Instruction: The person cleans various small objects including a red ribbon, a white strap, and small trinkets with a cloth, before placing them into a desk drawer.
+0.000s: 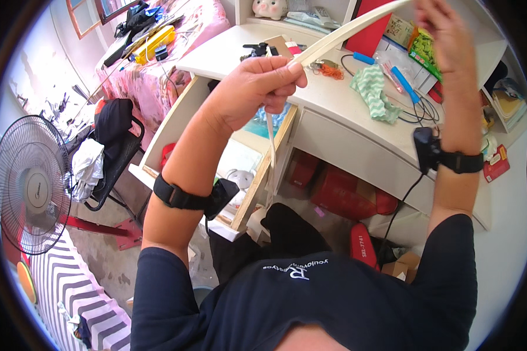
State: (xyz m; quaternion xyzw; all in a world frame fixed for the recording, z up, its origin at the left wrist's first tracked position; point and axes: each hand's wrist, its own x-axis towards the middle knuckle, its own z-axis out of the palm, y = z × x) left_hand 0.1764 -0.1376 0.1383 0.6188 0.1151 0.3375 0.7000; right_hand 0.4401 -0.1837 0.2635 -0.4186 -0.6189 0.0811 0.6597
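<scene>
My left hand (263, 83) grips a flat white strap (347, 37) between thumb and fingers, above the pulled-out drawer. From that hand one length slants up to my right hand (443, 39), and a thinner tail (272, 153) hangs down past the drawer's edge towards my knees. My right hand is raised at the top edge of the view, slightly blurred, with the strap's upper part at its fingers; the exact pinch is partly cut off. In the white drawer (250, 206) lie a white plush toy (239, 180), a blue packet and something red.
The white desk (325, 98) holds a green-and-white chevron cloth (373, 94), a blue-handled jump rope (405, 83), orange cord (329, 70) and a green packet (424, 50). A floor fan (35, 184) and a black chair (114, 175) stand left. Red boxes (342, 191) sit under the desk.
</scene>
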